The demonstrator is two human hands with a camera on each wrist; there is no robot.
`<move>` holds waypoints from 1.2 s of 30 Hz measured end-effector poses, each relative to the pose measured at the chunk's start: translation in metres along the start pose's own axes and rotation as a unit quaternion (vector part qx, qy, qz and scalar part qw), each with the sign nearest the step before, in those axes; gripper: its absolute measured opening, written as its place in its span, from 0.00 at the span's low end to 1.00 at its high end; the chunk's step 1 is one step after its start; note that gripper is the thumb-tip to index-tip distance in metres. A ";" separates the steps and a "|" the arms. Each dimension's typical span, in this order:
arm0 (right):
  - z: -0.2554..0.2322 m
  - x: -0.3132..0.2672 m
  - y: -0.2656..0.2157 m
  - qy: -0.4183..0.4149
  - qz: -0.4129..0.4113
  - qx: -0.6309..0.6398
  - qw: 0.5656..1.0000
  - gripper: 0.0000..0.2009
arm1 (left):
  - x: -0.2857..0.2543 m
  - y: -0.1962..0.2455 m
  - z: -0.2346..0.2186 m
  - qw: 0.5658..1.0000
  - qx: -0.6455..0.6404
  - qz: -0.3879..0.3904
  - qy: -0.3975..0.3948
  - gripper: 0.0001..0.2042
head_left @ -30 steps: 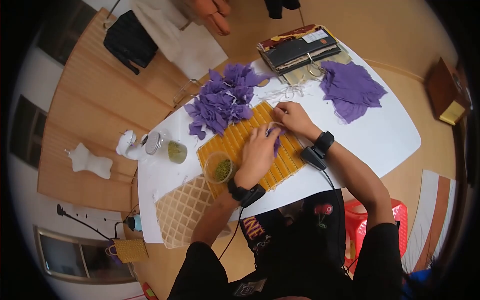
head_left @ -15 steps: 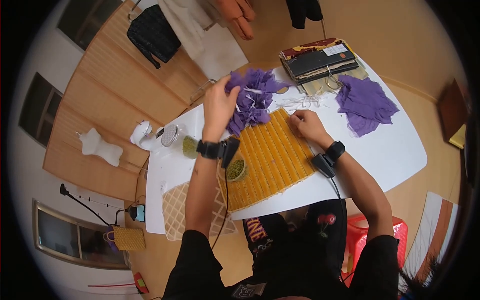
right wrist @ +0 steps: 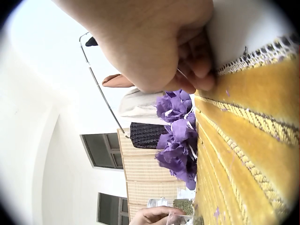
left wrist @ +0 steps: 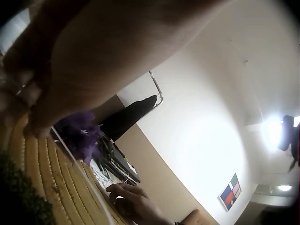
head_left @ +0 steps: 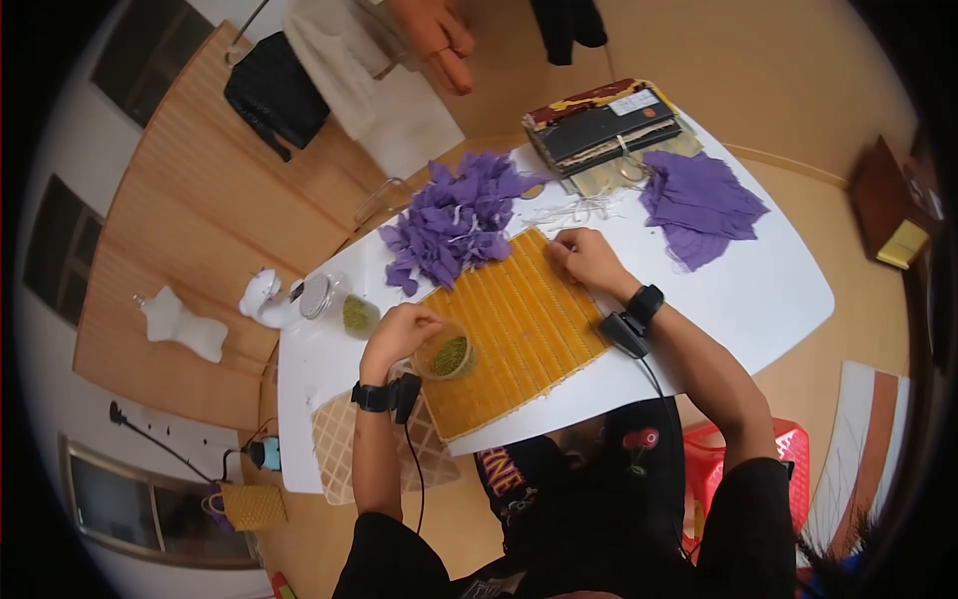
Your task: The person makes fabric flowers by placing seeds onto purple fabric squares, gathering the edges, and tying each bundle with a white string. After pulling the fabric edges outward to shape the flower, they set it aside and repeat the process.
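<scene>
My left hand (head_left: 397,336) is at the rim of a clear plastic cup (head_left: 469,361), its fingers bent over the edge. Green granules (head_left: 451,355) lie in the cup, dark and close up in the left wrist view. The cup stands on the ribbed mustard-yellow cloth (head_left: 524,329). My right hand (head_left: 591,262) rests at that cloth's far right edge with fingers curled in. A thin pale sliver (right wrist: 182,72) shows between those fingers; I cannot tell whether they grip it. Beyond the cloth is a heap of purple cloth bundles (head_left: 454,220) with white ties.
A jar with a perforated lid (head_left: 315,296) and a container of green granules (head_left: 356,315) stand left. Cream lattice-patterned cloth (head_left: 344,429) overhangs the table's front. White strings (head_left: 579,210), a clipped stack of swatches (head_left: 609,130) and flat purple cloth (head_left: 699,205) lie at the back.
My left hand went from a purple piece on the yellow cloth to the purple heap, then back down to the clear cup. The right hand stays at the cloth's edge.
</scene>
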State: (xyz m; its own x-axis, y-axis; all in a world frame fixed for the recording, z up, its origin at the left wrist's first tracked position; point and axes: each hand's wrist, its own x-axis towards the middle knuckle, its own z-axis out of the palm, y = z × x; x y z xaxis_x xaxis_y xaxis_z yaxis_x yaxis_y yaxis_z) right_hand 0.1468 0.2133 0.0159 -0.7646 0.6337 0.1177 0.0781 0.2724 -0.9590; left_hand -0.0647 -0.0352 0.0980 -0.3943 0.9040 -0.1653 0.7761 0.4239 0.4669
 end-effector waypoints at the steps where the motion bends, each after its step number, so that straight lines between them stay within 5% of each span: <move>1: -0.002 0.001 0.002 -0.007 -0.008 0.004 1.000 0.12 | 0.003 -0.003 0.004 0.998 -0.061 -0.032 -0.007 0.10; 5: -0.028 0.011 -0.009 0.134 -0.135 -0.198 0.962 0.09 | 0.021 0.005 0.020 0.985 -0.165 0.000 0.042 0.08; 9: -0.087 0.017 -0.010 0.317 -0.100 -0.333 0.882 0.05 | 0.043 0.008 0.048 0.962 -0.260 0.059 0.059 0.08; 13: -0.128 0.003 0.004 0.436 -0.028 -0.415 0.798 0.06 | 0.050 0.011 0.053 0.941 -0.332 0.039 0.054 0.16; 17: -0.152 0.011 0.037 0.420 0.025 -0.439 0.793 0.08 | 0.057 0.003 0.065 0.914 -0.395 0.016 0.091 0.18; 20: -0.155 0.014 0.033 0.445 -0.001 -0.380 0.811 0.09 | 0.051 0.004 0.072 0.867 -0.493 0.023 0.070 0.18; 22: -0.160 0.018 0.025 0.485 -0.082 -0.309 0.814 0.10 | 0.047 0.009 0.070 0.857 -0.510 0.028 0.069 0.17; 25: -0.160 0.018 0.016 0.504 -0.075 -0.295 0.809 0.11 | 0.045 0.009 0.075 0.854 -0.514 0.051 0.057 0.15; 29: -0.143 0.010 0.027 0.438 -0.043 -0.489 0.753 0.14 | 0.044 0.006 0.081 0.853 -0.508 0.110 0.048 0.09; 31: -0.149 0.013 0.034 0.409 -0.023 -0.484 0.773 0.14 | 0.044 0.003 0.081 0.848 -0.517 0.111 0.034 0.08; 35: -0.163 0.020 0.011 0.449 -0.113 -0.367 0.807 0.11 | 0.044 0.000 0.080 0.865 -0.485 0.125 0.021 0.08; 36: -0.160 0.018 -0.003 0.441 -0.125 -0.270 0.847 0.11 | 0.044 0.000 0.080 0.870 -0.474 0.133 0.036 0.09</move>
State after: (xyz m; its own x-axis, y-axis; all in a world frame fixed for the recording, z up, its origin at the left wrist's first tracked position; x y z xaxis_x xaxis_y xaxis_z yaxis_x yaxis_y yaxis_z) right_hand 0.2352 0.3393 0.0625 -0.0445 0.7363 0.6752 0.4472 0.6190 -0.6456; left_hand -0.0424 0.0090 0.0217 -0.3178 0.9432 0.0971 0.1043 -0.0670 0.9923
